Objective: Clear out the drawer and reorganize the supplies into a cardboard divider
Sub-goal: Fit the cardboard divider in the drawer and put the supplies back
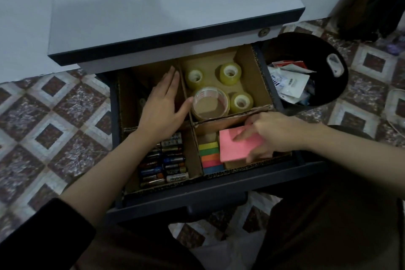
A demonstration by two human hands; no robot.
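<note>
Over the front-right compartment of the cardboard divider [249, 68], inside the open drawer [219, 195], the right hand [271, 133] has its grip closed on the pink sticky-note pad [236, 149]: fingers on top, thumb at the near edge, pad tilted just beside the colour tabs [210, 155]. Left hand [163, 103] has an open grip, fingers straight along the centre wall, thumb touching the big tape roll [210, 103]. Pad looks light and stiff as a block, but top sheets may peel or curl, so pinch across opposite edges and lay it flat.
</note>
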